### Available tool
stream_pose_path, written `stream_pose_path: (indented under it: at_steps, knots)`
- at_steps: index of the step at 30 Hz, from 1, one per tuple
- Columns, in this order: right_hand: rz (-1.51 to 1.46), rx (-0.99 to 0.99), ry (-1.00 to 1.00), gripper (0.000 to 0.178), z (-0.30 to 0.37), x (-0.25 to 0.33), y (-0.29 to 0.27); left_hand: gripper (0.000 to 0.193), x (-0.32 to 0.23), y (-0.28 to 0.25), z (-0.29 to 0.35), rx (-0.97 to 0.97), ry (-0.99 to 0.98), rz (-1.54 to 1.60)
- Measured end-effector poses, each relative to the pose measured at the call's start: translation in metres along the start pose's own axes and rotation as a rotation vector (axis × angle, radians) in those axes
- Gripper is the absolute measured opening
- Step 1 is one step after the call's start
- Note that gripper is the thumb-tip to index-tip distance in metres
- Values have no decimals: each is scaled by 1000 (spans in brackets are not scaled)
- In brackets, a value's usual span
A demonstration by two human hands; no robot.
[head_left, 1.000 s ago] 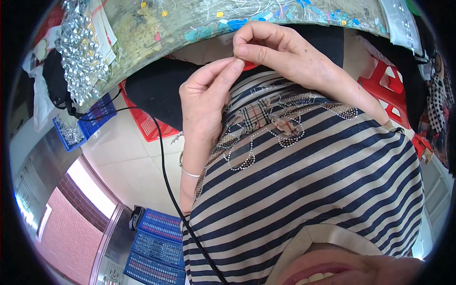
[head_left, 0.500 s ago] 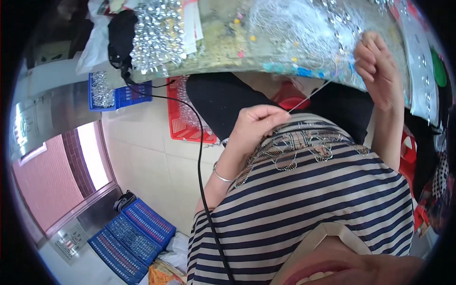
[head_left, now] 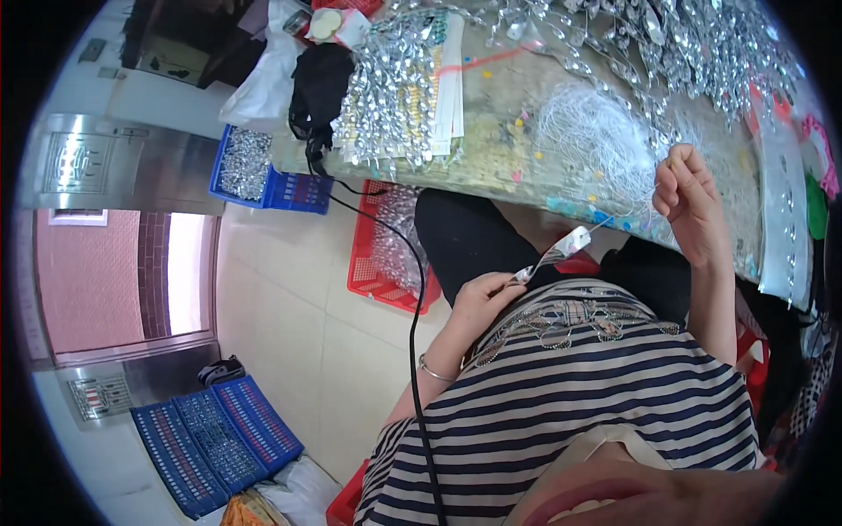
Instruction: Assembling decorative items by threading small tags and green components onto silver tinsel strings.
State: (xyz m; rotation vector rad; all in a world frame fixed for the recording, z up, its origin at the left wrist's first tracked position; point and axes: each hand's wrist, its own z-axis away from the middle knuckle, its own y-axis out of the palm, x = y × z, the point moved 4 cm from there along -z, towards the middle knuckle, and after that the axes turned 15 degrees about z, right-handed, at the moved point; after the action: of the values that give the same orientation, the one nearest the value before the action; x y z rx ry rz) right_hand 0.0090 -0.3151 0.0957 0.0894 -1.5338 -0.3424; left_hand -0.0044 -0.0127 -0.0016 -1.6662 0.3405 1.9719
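Observation:
My left hand (head_left: 485, 300) is closed in a pinch in front of my striped shirt, at one end of a thin thread. Two shiny clear crystal beads hang on this strand: one crystal bead (head_left: 524, 275) at my left fingertips, another crystal bead (head_left: 575, 238) farther along. From there the thread slants up toward my right hand (head_left: 695, 200), raised over the table's front edge with thumb and forefinger pinched together. The thread's end at the right fingertips is too fine to make out clearly. A tangled heap of white thread (head_left: 592, 131) lies on the table beside my right hand.
Silver bead strands (head_left: 390, 96) lie at the left of the worktable (head_left: 491, 167), more bead strands (head_left: 693, 44) at its far right. A black cable (head_left: 416, 351) hangs past my left arm. Below stand a blue basket (head_left: 298, 195) and a red basket (head_left: 364, 263), both with beads.
Two crystal beads now show on the strand between my hands, where only bare thread showed before. The view has shifted, with more of the table's far side in sight.

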Motion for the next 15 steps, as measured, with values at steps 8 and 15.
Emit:
stream_pose_path:
  at_steps: [8, 15]
  knots:
    - [256, -139, -26, 20, -2, 28, 11, 16, -19, -26, -31, -443, 105, 56]
    - [475, 169, -613, 22, 58, 114, 21, 13, -79, -100, -116, -676, 458, -398]
